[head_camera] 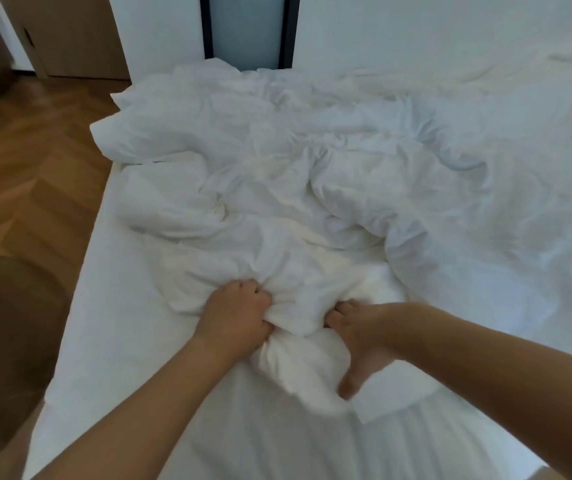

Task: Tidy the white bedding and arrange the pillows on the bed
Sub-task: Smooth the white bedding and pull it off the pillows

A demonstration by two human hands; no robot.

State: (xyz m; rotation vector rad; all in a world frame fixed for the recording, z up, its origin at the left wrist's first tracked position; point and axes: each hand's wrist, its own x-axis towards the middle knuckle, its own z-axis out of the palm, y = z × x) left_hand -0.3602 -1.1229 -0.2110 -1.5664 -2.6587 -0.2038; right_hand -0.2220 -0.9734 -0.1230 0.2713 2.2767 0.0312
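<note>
Both hands, left hand (239,313) and right hand (364,337), have fingers curled into the rumpled duvet (277,188) near the bed (122,341) edge (no pillow clearly visible). Better to find a corner before pulling flat.

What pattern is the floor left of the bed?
Brown wood herringbone floor, seen in the head view.

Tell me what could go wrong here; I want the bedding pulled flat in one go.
1. Both hands, left and right, grip one bunched spot of the duvet, so a pull may drag the heap rather than spread it.
2. Its far-left corner overhangs the bed and might slide to the floor.
</note>
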